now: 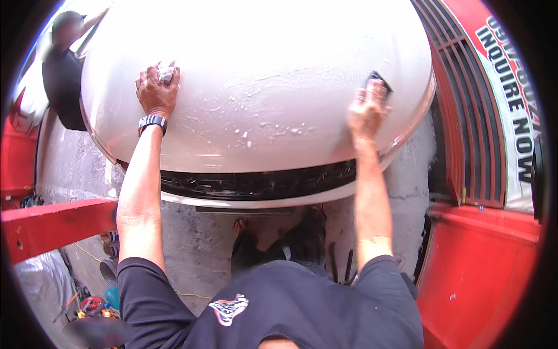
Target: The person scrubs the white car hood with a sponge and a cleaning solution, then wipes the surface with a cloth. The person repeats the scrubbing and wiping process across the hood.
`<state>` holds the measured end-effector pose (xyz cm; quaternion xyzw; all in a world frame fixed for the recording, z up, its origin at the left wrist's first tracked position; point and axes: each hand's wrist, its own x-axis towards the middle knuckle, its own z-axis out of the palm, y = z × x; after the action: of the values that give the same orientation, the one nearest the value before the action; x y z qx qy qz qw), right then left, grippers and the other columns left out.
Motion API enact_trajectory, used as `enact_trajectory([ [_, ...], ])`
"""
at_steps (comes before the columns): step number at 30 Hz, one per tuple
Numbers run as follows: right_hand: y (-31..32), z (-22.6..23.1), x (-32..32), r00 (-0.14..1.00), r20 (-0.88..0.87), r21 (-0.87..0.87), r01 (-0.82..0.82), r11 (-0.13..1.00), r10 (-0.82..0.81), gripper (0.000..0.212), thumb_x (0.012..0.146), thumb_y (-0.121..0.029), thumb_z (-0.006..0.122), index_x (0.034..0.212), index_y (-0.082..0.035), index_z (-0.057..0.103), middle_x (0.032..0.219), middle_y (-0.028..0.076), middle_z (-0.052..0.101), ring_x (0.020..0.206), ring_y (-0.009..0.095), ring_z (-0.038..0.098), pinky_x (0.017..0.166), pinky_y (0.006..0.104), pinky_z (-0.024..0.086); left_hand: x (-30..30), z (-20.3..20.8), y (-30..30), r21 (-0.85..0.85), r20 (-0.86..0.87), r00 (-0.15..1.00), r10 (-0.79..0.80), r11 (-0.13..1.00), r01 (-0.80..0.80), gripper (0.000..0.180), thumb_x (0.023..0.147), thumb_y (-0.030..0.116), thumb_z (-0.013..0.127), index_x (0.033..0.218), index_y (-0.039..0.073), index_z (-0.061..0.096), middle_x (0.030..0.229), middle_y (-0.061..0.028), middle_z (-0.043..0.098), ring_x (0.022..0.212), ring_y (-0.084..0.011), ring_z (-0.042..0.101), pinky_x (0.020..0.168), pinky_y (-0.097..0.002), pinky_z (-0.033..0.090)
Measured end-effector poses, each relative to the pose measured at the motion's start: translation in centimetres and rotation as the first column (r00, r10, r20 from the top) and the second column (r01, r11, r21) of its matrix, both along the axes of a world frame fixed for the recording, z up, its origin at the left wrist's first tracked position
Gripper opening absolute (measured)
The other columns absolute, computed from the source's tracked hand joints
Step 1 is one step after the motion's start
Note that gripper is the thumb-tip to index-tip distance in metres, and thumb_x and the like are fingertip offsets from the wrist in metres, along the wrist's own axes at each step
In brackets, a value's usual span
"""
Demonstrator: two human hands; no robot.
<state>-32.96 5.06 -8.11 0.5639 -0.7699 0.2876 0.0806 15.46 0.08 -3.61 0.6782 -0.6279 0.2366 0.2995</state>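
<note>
A white car's hood (256, 70) fills the upper middle of the view, wet with water drops and streaks of foam. My left hand (157, 93), with a metal-banded watch (153, 121) on its wrist, presses a crumpled whitish cloth (165, 72) to the left part of the hood. Over at the right side, my right hand (368, 111) grips a dark flat pad (380, 82) against the wet paint. That hand is slightly blurred, and its fingers cover part of the pad. Below the hood runs the car's black grille (256, 183).
Another person (63, 81) in dark clothes stands by the hood's left side. A red beam (58, 227) juts in at left, above tools and a silvery sheet (43, 285). Dark slatted shutters (465, 104), a printed banner (511, 104) and a red metal cabinet (482, 262) line the right.
</note>
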Motion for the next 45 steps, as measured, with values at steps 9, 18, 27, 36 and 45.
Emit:
enact_trajectory([
  [9, 9.6, -2.2, 23.6, 0.817, -0.122, -0.187, -0.576, 0.796, 0.563, 0.048, 0.100, -0.033, 0.053, 0.143, -0.012, 0.057, 0.151, 0.009, 0.052, 0.141, 0.020, 0.049, 0.121, 0.0642, 0.017, 2.7, 0.1, -0.5, 0.006, 0.058, 0.993, -0.104, 0.995, 0.104, 0.050, 0.087, 0.050, 0.072, 0.119, 0.012, 0.069, 0.114, -0.0188, 0.070, 0.109, -0.0378, 0.064, 0.098, -0.0505, 0.048],
  [18, 1.7, -1.2, 0.7, 0.987, 0.087, -0.103, 0.145, 0.984, -0.137, 0.052, 0.106, -0.039, 0.038, 0.147, -0.010, 0.052, 0.161, 0.010, 0.039, 0.151, 0.029, 0.033, 0.119, 0.0670, 0.019, 2.2, -2.0, -2.0, -0.032, 0.032, 0.991, -0.131, 0.991, 0.132, 0.052, 0.087, 0.052, 0.071, 0.121, 0.013, 0.069, 0.120, -0.0180, 0.069, 0.114, -0.0373, 0.063, 0.099, -0.0510, 0.049],
  [27, 8.3, -2.7, 21.4, 0.903, -0.118, -0.141, -0.428, 0.893, 0.414, 0.044, 0.102, -0.037, 0.051, 0.136, -0.011, 0.063, 0.149, 0.011, 0.054, 0.139, 0.024, 0.051, 0.114, 0.0726, 0.023, 4.4, -1.9, -1.6, -0.023, 0.094, 0.991, -0.094, 0.995, 0.097, 0.054, 0.086, 0.054, 0.071, 0.121, 0.014, 0.069, 0.121, -0.0177, 0.069, 0.114, -0.0372, 0.063, 0.101, -0.0495, 0.048],
  [36, 7.0, -1.6, 21.8, 0.983, 0.025, -0.181, -0.174, 0.968, 0.181, 0.055, 0.106, -0.029, 0.039, 0.152, -0.001, 0.041, 0.162, 0.019, 0.032, 0.154, 0.034, 0.023, 0.122, 0.0652, 0.007, 2.1, -1.5, -1.5, -0.020, 0.036, 0.995, -0.092, 0.995, 0.093, 0.051, 0.087, 0.052, 0.070, 0.121, 0.014, 0.069, 0.118, -0.0179, 0.070, 0.114, -0.0383, 0.063, 0.099, -0.0522, 0.049],
  [45, 2.7, -0.6, 3.6, 0.988, 0.139, -0.195, -0.036, 0.980, 0.064, 0.051, 0.106, -0.039, 0.042, 0.143, -0.006, 0.054, 0.152, 0.016, 0.049, 0.145, 0.030, 0.041, 0.122, 0.0607, 0.020, 2.3, -1.2, -2.1, -0.003, -0.002, 0.985, -0.171, 0.985, 0.171, 0.052, 0.087, 0.052, 0.070, 0.122, 0.013, 0.068, 0.121, -0.0188, 0.068, 0.113, -0.0382, 0.062, 0.101, -0.0505, 0.047],
])
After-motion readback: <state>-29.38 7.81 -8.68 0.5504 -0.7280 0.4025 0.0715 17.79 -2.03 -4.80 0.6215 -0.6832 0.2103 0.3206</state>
